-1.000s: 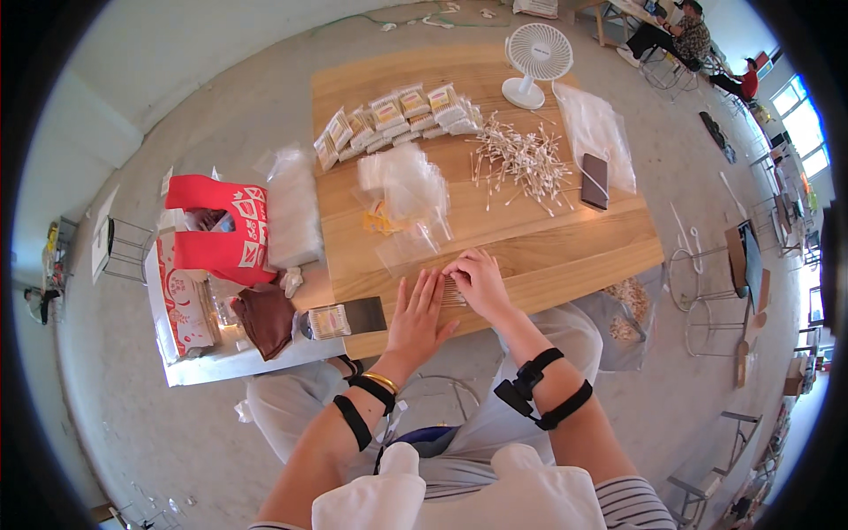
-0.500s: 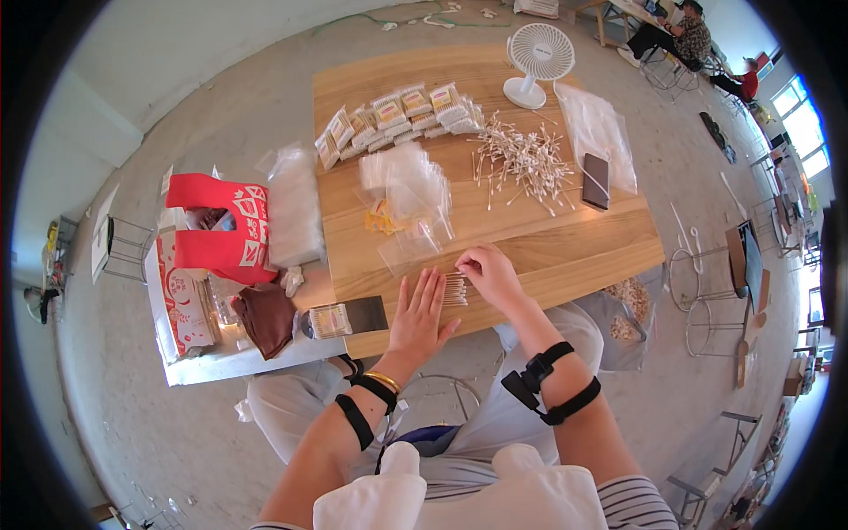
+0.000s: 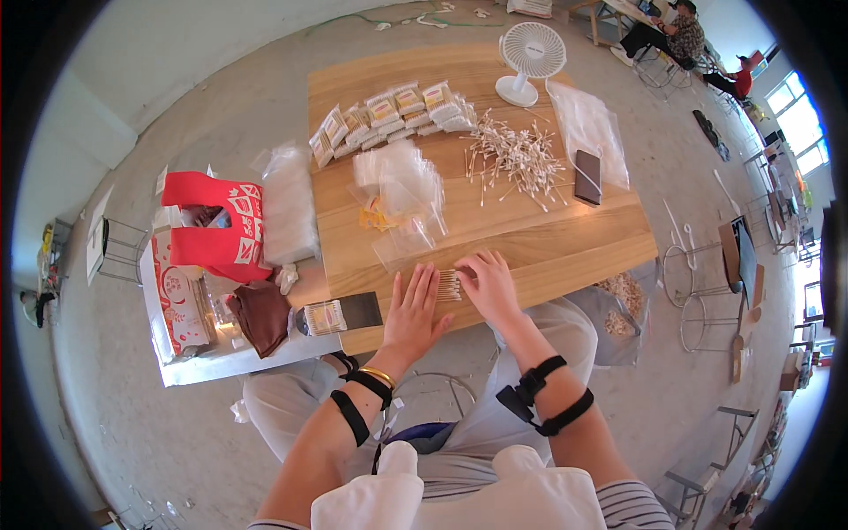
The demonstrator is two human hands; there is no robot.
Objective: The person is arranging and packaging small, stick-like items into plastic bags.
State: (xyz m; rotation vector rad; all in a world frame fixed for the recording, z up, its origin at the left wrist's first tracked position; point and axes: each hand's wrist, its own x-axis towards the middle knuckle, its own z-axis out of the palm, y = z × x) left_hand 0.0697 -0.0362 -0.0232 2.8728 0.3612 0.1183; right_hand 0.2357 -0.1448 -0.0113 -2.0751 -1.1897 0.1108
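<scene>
Row of cotton swabs (image 3: 449, 285) lies on the worktop (image 3: 574, 238), left of the middle of its near edge, sticks side by side; left hand (image 3: 411, 306) rests flat along the row's left end, fingers extended, grasping nothing, probably serving as a stop; right hand (image 3: 490, 283) is at the row's right end, fingers bent and thumb drawn in; cannot tell whether a stick is pinched there. Step in hand, as judged: squaring the swabs into an even layer between the hands; next move seems to call for light fingertip pressure from the right, with the left palm kept steady so the sticks do not roll or ride up. Just beyond the row, clear bags (image 3: 402, 177) lie overlapped toward the worktop's left edge; a loose swab pile (image 3: 517, 159) sits farther off, toward the right edge; filled packs (image 3: 382, 109) are stacked near the far left corner; a dark phone (image 3: 587, 177) lies by the right edge; a white fan (image 3: 532, 51) stands near the far right corner; one more pack (image 3: 325, 318) is just off the near left corner.
</scene>
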